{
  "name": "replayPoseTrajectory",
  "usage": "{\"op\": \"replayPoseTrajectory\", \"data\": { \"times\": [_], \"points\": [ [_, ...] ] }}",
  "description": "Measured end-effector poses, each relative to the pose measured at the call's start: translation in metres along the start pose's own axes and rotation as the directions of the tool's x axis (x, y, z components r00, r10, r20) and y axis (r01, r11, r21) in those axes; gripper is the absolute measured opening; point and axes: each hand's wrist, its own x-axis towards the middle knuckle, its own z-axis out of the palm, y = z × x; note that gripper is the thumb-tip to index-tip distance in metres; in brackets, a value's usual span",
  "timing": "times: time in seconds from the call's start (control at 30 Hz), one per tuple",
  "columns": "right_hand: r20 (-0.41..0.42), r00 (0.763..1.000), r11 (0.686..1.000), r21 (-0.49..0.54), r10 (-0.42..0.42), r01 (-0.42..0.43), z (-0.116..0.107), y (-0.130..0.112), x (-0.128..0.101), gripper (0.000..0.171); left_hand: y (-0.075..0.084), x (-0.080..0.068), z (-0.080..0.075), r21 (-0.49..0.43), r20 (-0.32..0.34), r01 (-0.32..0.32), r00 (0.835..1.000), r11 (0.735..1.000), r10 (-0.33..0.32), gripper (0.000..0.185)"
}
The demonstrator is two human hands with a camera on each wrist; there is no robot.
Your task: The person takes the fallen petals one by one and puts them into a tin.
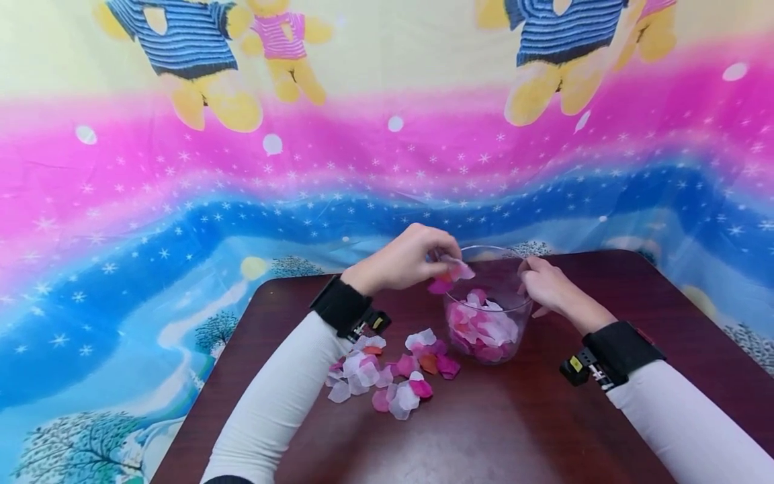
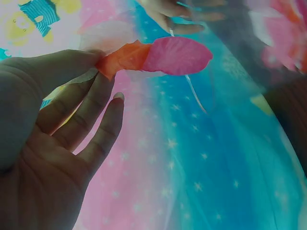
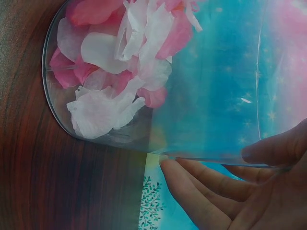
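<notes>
My left hand (image 1: 411, 259) pinches a few artificial petals (image 1: 456, 272) between thumb and fingers at the left rim of a clear bowl (image 1: 484, 304). Seen from the left wrist, these include an orange petal (image 2: 125, 58) and a magenta petal (image 2: 178, 56), with pale ones behind. My right hand (image 1: 549, 288) grips the bowl's right side. In the right wrist view the thumb lies near the rim, and the fingers (image 3: 206, 184) are against the outside wall. White and pink petals (image 3: 108, 57) fill the lower part of the upright bowl.
Loose white, pink, magenta and orange petals (image 1: 363, 373) lie scattered on the dark wooden table (image 1: 484, 430), left of the bowl and near my left forearm. A printed cloth backdrop (image 1: 375, 168) hangs behind the table's far edge.
</notes>
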Motion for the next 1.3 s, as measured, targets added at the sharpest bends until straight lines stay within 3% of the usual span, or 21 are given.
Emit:
{"op": "replayPoseTrajectory", "data": {
  "times": [0.13, 0.27, 0.6, 0.97, 1.3],
  "points": [
    [-0.013, 1.000, 1.000, -0.005, 0.001, -0.001, 0.000, 0.000, -0.001, 0.042, -0.003, 0.020, 0.011, -0.044, -0.010, 0.048, 0.999, 0.998, -0.049, 0.011],
    [-0.028, 1.000, 1.000, -0.006, -0.005, 0.004, 0.001, -0.002, -0.001, 0.040, -0.011, 0.030, 0.027, -0.050, 0.009, 0.068, 0.998, 0.996, -0.068, 0.012],
    [-0.025, 1.000, 1.000, -0.015, -0.018, 0.017, 0.002, -0.002, 0.000, 0.041, -0.021, 0.029, 0.036, -0.020, 0.022, 0.095, 0.995, 0.995, -0.094, 0.014],
    [-0.014, 1.000, 1.000, -0.007, -0.017, 0.017, 0.004, -0.001, 0.002, 0.042, -0.026, 0.015, 0.030, -0.013, 0.030, 0.126, 0.992, 0.992, -0.125, 0.016],
    [-0.017, 1.000, 1.000, -0.011, -0.004, 0.004, 0.001, -0.002, 0.003, 0.042, -0.036, -0.025, 0.019, 0.019, 0.027, 0.125, 0.992, 0.992, -0.125, 0.013]
  ]
}}
